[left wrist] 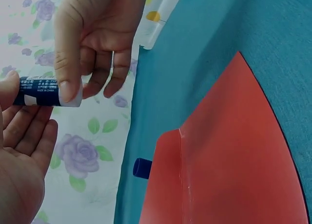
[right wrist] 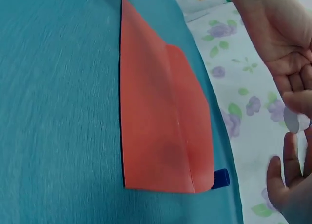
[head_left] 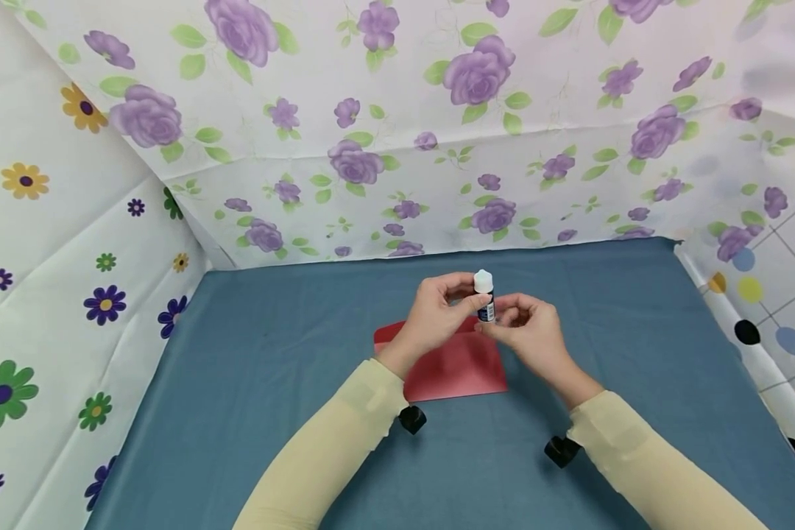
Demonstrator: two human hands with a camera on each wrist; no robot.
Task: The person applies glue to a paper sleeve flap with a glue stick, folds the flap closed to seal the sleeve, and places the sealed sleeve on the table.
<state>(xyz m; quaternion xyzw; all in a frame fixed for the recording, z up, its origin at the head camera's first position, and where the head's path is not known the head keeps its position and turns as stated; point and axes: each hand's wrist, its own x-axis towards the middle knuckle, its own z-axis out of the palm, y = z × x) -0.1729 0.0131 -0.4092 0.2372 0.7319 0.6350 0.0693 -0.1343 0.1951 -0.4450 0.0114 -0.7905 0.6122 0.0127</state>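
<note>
Upright over the middle of the table is a glue stick (head_left: 486,308), its dark blue barrel labelled and its white top uncovered. My left hand (head_left: 437,313) grips the barrel between thumb and fingers. At the lower end, my right hand (head_left: 533,329) pinches the white base (left wrist: 74,97), as the left wrist view shows. Below both hands a red envelope (head_left: 460,368) lies on the cloth, its flap (right wrist: 190,121) opened out on the far side. A dark blue cap (right wrist: 221,178) lies at the flap's far edge; the hands hide it in the head view.
A blue-grey cloth (head_left: 291,383) covers the table. Behind it hangs a white sheet (head_left: 384,88) with purple flowers. Patterned sheets also line the left side (head_left: 46,243) and right side (head_left: 778,294). Black wrist-worn devices (head_left: 413,419) hang under the sleeves.
</note>
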